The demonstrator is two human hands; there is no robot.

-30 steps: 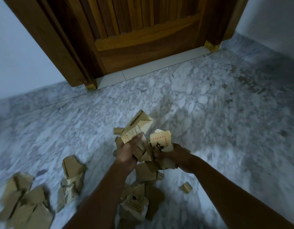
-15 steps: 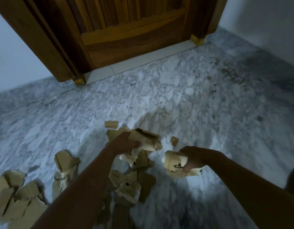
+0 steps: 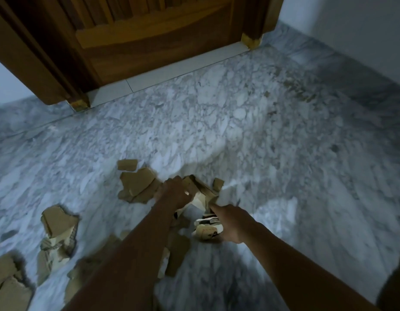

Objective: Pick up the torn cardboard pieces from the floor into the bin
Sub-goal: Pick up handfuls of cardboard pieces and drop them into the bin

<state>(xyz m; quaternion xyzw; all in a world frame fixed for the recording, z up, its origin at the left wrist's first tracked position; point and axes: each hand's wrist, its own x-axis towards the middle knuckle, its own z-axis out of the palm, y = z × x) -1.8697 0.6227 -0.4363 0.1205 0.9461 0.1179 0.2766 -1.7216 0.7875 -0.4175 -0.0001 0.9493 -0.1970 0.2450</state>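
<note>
Torn brown cardboard pieces lie scattered on the marble floor. My left hand point(image 3: 174, 194) grips a folded cardboard piece point(image 3: 198, 190) low over the pile. Just to its right, my right hand point(image 3: 228, 227) holds a bundle of printed cardboard scraps point(image 3: 207, 230). A flat torn piece point(image 3: 136, 184) and a small scrap point(image 3: 127, 164) lie just left of my left hand. A small bit point(image 3: 218, 184) sits beyond the held piece. More pieces point(image 3: 57, 223) lie at the left, and others point(image 3: 177, 252) lie under my forearms. No bin is in view.
A closed wooden door point(image 3: 149, 37) with its frame stands ahead, with a pale threshold strip point(image 3: 167, 72) below it. White walls flank it. The grey marble floor point(image 3: 284, 142) stretches to the right. A dark shape point(image 3: 396, 277) shows at the lower right edge.
Both hands have dropped lower toward the floor pile, still holding their cardboard. My right hand moved left and nearer me. The view shifted so the door sits higher.
</note>
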